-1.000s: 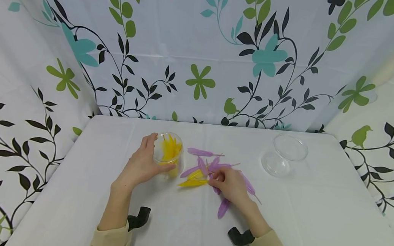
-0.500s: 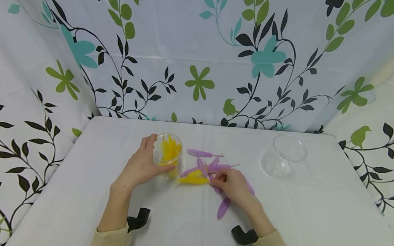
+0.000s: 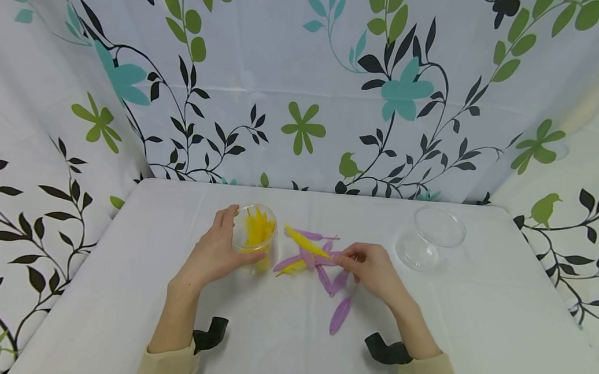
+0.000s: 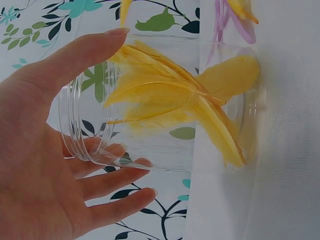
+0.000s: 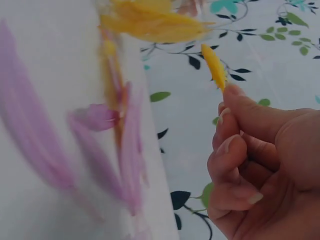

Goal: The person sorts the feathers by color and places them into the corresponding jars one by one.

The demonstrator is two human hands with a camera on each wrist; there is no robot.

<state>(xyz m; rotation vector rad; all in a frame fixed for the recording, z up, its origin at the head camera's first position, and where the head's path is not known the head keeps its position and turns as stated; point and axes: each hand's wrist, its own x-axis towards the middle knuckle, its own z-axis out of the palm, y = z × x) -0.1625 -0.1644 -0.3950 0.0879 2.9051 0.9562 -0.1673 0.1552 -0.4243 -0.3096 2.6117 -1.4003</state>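
My left hand (image 3: 216, 255) grips a clear jar (image 4: 175, 159) near its mouth, thumb on one side and fingers round the other. Inside the jar are several yellow feathers (image 4: 165, 92). Between thumb and fingertips, my right hand (image 3: 374, 271) pinches another yellow feather (image 3: 305, 242) by its quill, raised over the pile; the right wrist view shows its yellow tip (image 5: 214, 65) sticking out past the thumb. Below it on the table lie several purple feathers (image 3: 340, 316) and at least one yellow feather (image 3: 294, 267), partly overlapping.
A second clear jar (image 3: 422, 250) stands upright at the back right of the white-covered table (image 3: 499, 317). Behind and beside the table hangs a leaf-patterned curtain (image 3: 266, 63). Black curved pieces (image 3: 211, 334) are worn at both wrists.
My right hand has lifted the yellow feather off the pile and moved to the right, its tip swinging up toward the jar. My left hand keeps its grip on the jar.
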